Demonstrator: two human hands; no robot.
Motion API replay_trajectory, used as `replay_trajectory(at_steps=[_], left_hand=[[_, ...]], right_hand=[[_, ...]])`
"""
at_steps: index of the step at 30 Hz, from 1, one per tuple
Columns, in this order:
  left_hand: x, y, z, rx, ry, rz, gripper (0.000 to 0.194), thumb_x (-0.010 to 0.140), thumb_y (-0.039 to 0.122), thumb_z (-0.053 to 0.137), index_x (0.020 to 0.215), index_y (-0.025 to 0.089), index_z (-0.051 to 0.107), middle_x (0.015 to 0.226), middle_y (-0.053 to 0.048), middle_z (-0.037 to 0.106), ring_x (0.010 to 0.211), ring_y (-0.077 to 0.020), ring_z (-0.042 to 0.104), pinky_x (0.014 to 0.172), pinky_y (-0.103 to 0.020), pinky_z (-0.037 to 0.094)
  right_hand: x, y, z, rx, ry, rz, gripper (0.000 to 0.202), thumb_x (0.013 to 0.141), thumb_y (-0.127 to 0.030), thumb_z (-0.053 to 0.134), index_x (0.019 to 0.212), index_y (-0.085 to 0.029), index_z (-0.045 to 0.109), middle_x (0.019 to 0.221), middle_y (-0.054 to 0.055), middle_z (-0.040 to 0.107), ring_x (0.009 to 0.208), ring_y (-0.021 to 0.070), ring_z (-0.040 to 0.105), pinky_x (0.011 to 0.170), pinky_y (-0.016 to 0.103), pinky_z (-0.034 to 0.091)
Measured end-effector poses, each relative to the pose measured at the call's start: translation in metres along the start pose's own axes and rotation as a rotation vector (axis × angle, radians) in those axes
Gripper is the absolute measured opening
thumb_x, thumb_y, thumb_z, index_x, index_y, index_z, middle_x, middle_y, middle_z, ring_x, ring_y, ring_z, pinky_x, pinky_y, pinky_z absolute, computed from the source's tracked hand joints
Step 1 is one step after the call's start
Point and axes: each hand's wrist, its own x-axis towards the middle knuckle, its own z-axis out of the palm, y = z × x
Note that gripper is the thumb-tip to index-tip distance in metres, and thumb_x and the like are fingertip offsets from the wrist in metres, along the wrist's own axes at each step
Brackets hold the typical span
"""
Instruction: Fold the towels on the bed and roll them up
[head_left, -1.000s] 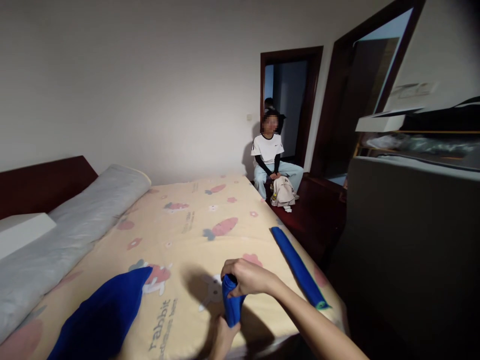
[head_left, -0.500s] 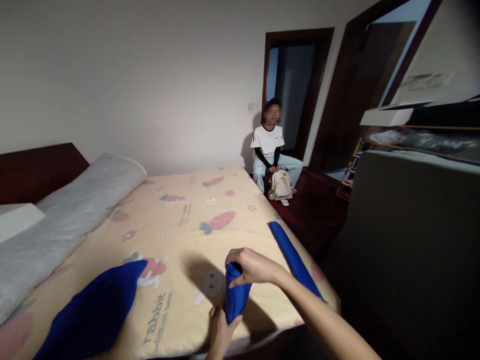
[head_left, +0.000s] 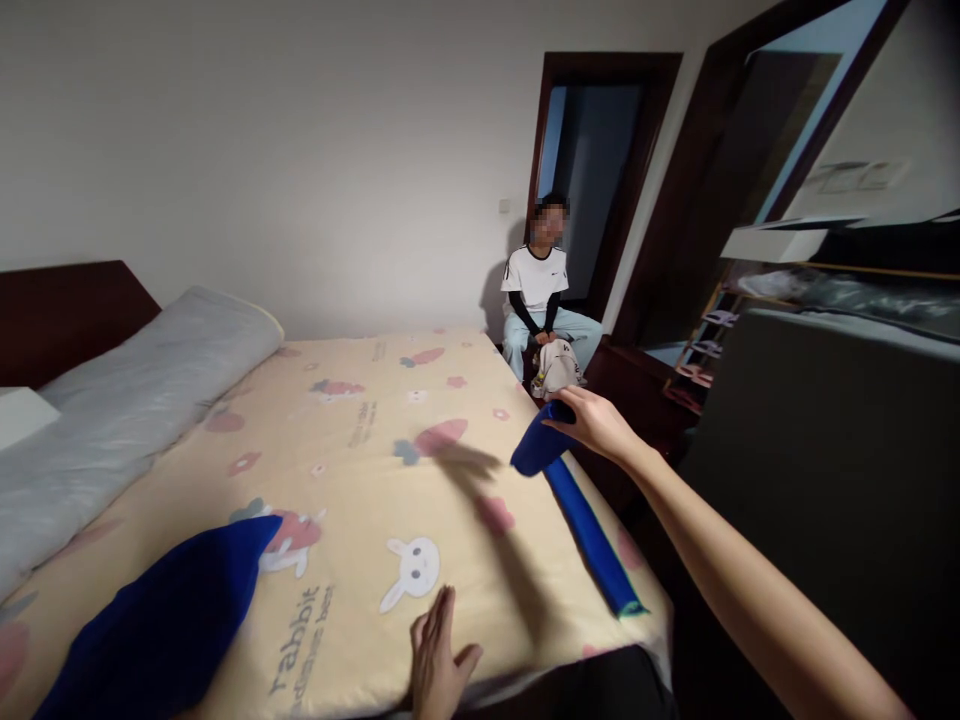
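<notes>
My right hand (head_left: 596, 418) grips one end of a rolled-up blue cloth (head_left: 537, 443), held in the air over the right side of the bed. Just below it lies a long, narrow folded blue cloth (head_left: 592, 540) along the bed's right edge. Near the front of the bed is my left hand (head_left: 442, 655), its fingers stretched out and thumb apart, holding nothing. A printed rabbit face shows beside its fingertips. A larger spread blue cloth (head_left: 165, 620) rests on the bed at the lower left.
The bed (head_left: 360, 540) has a cream sheet with rabbit and carrot prints. A grey rolled bedding piece (head_left: 142, 400) lies by the headboard (head_left: 67, 310). A person (head_left: 536, 285) sits beyond the bed with a pale backpack (head_left: 556, 368). A dark grey panel (head_left: 832, 480) stands at right.
My right hand has carried the rolled blue cloth forward and right, over toward the folded strip. My left hand has let go of the roll and stays low near the bed's front.
</notes>
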Motion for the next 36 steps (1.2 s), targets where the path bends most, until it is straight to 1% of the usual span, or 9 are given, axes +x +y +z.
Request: replay_trajectory(at_steps=[3, 6, 9, 13, 21, 27, 29, 32, 36], left_hand=[[-0.001, 0.000, 0.000, 0.002, 0.016, 0.015, 0.077, 0.078, 0.030, 0.057, 0.149, 0.025, 0.030, 0.149, -0.008, 0.045, 0.136, -0.0264, 0.044, 0.109, -0.047, 0.039], [-0.002, 0.001, -0.001, 0.029, 0.035, 0.022, 0.076, 0.079, 0.030, 0.056, 0.149, 0.025, 0.029, 0.150, -0.007, 0.045, 0.136, -0.0250, 0.044, 0.108, -0.044, 0.039], [-0.002, 0.001, 0.000, 0.060, 0.043, 0.045, 0.074, 0.081, 0.031, 0.054, 0.149, 0.024, 0.028, 0.150, -0.006, 0.045, 0.136, -0.0239, 0.043, 0.108, -0.043, 0.039], [-0.003, -0.001, 0.000, 0.098, 0.062, 0.081, 0.072, 0.083, 0.033, 0.053, 0.149, 0.023, 0.028, 0.149, -0.007, 0.046, 0.136, -0.0225, 0.044, 0.108, -0.040, 0.039], [-0.003, 0.000, -0.003, 0.056, 0.049, 0.051, 0.065, 0.082, 0.029, 0.052, 0.145, 0.024, 0.038, 0.146, -0.007, 0.051, 0.133, -0.0237, 0.047, 0.108, -0.043, 0.041], [0.012, -0.006, -0.016, -0.388, 0.173, -0.120, 0.047, 0.080, 0.031, 0.052, 0.126, 0.023, 0.060, 0.133, -0.009, 0.063, 0.123, -0.0236, 0.057, 0.099, -0.038, 0.051], [0.030, -0.018, -0.034, -0.454, 0.256, -0.260, 0.041, 0.081, 0.035, 0.051, 0.117, 0.022, 0.065, 0.125, -0.010, 0.067, 0.118, -0.0236, 0.061, 0.096, -0.035, 0.053], [0.062, -0.053, -0.078, -0.334, 0.345, -0.524, 0.038, 0.080, 0.033, 0.049, 0.112, 0.020, 0.065, 0.119, -0.009, 0.070, 0.113, -0.0233, 0.062, 0.093, -0.034, 0.052], [0.086, -0.114, -0.150, -0.128, 0.411, -0.747, 0.037, 0.082, 0.028, 0.042, 0.110, 0.014, 0.063, 0.118, -0.017, 0.065, 0.114, -0.0326, 0.057, 0.096, -0.048, 0.046]], right_hand=[[-0.041, 0.018, 0.036, -0.173, 0.045, -0.009, 0.032, 0.095, -0.039, 0.047, 0.112, -0.015, 0.060, 0.108, 0.015, 0.064, 0.095, 0.0266, 0.060, 0.084, 0.038, 0.047], [-0.111, 0.026, 0.098, -0.233, -0.107, -0.009, 0.030, 0.092, -0.027, 0.044, 0.114, -0.015, 0.061, 0.115, 0.018, 0.063, 0.100, 0.0295, 0.059, 0.086, 0.042, 0.046], [-0.188, 0.025, 0.163, -0.202, -0.315, -0.004, 0.040, 0.080, -0.010, 0.045, 0.115, -0.017, 0.063, 0.118, 0.017, 0.065, 0.106, 0.0305, 0.059, 0.092, 0.046, 0.046], [-0.248, 0.017, 0.210, -0.197, -0.426, 0.058, 0.049, 0.074, -0.005, 0.044, 0.117, -0.019, 0.064, 0.123, 0.015, 0.064, 0.104, 0.0314, 0.061, 0.085, 0.045, 0.051], [-0.258, 0.003, 0.216, -0.139, -0.438, 0.217, 0.043, 0.080, -0.015, 0.047, 0.120, -0.019, 0.063, 0.128, 0.018, 0.061, 0.099, 0.0333, 0.064, 0.077, 0.042, 0.052], [-0.258, -0.013, 0.216, -0.239, -0.432, 0.197, 0.043, 0.078, -0.017, 0.051, 0.120, -0.018, 0.062, 0.127, 0.017, 0.062, 0.104, 0.0319, 0.063, 0.091, 0.043, 0.046], [-0.255, -0.018, 0.213, -0.272, -0.460, 0.193, 0.046, 0.077, -0.016, 0.051, 0.123, -0.017, 0.060, 0.130, 0.018, 0.060, 0.108, 0.0330, 0.061, 0.093, 0.044, 0.043], [-0.248, -0.025, 0.208, -0.289, -0.526, 0.230, 0.053, 0.073, -0.018, 0.055, 0.126, -0.017, 0.058, 0.133, 0.019, 0.057, 0.111, 0.0352, 0.058, 0.093, 0.046, 0.041], [-0.237, -0.028, 0.203, -0.276, -0.594, 0.260, 0.044, 0.079, -0.029, 0.054, 0.121, -0.017, 0.061, 0.132, 0.019, 0.057, 0.105, 0.0346, 0.061, 0.088, 0.046, 0.042]])
